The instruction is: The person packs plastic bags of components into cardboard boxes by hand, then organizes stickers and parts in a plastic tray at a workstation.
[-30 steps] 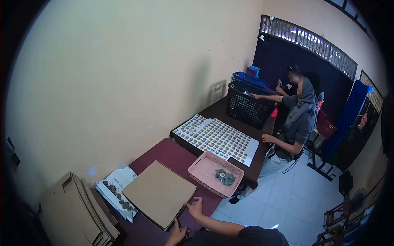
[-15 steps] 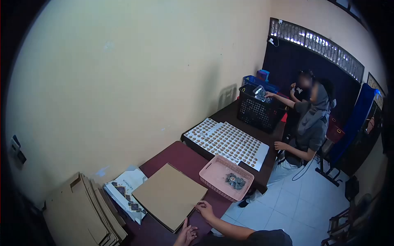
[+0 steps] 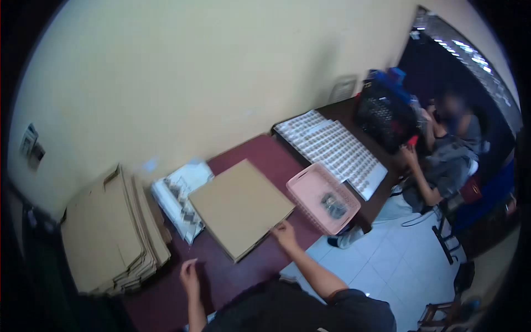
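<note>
A flat square brown cardboard box (image 3: 241,207) lies on the maroon table (image 3: 221,282). My right hand (image 3: 284,233) is at the box's near right edge, its fingers closed at that edge; blur hides whether they grip it. Nearer to me and left of the box, my left hand (image 3: 189,272) hovers over the table with its fingers curled and touches no box. A pink basket (image 3: 323,196) holding small dark packets (image 3: 333,205) stands right of the box. A white patterned package (image 3: 181,196) lies to its left.
Folded cardboard (image 3: 105,232) is stacked at the left. Beyond the pink basket lie white sheets with rows of round stickers (image 3: 337,149). A black crate (image 3: 384,113) stands on the far table, where a seated person (image 3: 437,166) has a hand near it.
My left hand has moved left, away from the box's near corner. The view has turned and tilted down. The other person's arms have shifted near the crate.
</note>
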A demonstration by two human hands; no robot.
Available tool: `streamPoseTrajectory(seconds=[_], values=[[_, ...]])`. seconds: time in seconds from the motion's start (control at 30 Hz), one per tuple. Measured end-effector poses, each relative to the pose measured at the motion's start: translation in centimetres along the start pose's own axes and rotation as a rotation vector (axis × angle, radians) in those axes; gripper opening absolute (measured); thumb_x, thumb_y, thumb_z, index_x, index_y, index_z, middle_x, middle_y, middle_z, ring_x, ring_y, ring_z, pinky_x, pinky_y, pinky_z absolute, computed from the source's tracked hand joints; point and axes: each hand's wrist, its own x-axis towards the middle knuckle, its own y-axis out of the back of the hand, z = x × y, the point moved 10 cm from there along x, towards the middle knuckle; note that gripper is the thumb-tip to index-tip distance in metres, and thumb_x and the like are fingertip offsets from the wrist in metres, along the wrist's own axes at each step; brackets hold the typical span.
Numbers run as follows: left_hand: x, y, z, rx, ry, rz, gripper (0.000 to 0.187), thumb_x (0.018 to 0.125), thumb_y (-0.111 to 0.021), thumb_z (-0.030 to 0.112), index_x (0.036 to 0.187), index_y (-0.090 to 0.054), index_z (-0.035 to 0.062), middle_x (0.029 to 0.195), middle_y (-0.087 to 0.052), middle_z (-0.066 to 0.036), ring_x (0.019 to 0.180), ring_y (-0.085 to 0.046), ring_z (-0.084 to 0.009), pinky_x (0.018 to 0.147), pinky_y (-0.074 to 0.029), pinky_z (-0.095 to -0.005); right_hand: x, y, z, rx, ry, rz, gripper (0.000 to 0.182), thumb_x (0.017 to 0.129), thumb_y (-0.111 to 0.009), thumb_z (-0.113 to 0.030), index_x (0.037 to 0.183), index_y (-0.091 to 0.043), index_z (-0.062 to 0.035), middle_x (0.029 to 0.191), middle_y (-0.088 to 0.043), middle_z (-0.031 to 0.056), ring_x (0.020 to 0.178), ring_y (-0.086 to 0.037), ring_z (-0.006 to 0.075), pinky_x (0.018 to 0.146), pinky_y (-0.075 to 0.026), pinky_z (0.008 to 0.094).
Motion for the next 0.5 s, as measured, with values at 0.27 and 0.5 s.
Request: streamPoseTrajectory(seconds=[0.27,0.5], values=[[-4.0,-8.6,-0.3,0.014,0.135,-0.405,0.046,0.081,-0.055,0.001,0.125,-0.046,0.0098,0.118,-0.046,-0.009,0.101,-0.05,-0.0176,0.086,-0.044,-0.029,1.3,-0.4,2.1,0.05,-0.273,-0.233,0.03,0.084,-0.061,-0.027,0.073,-0.062,0.0011,0.055,-0.049,-0.0007,0.048,-0.043,0.0064,0.045,-0.033,0.0239],[-4.8,-10.9,-2.5,-0.126,0.264,-0.487,0.053,0.081,-0.055,0.002,0.131,-0.039,0.0101,0.119,-0.042,-0.013,0.101,-0.05,-0.0188,0.086,-0.043,-0.03,1.6,-0.6,3.0,-0.057,-0.144,-0.194,0.031,0.08,-0.064,-0.028,0.075,-0.065,0.0026,0.051,-0.051,0.0031,0.048,-0.047,0.0119,0.05,-0.038,0.0265]])
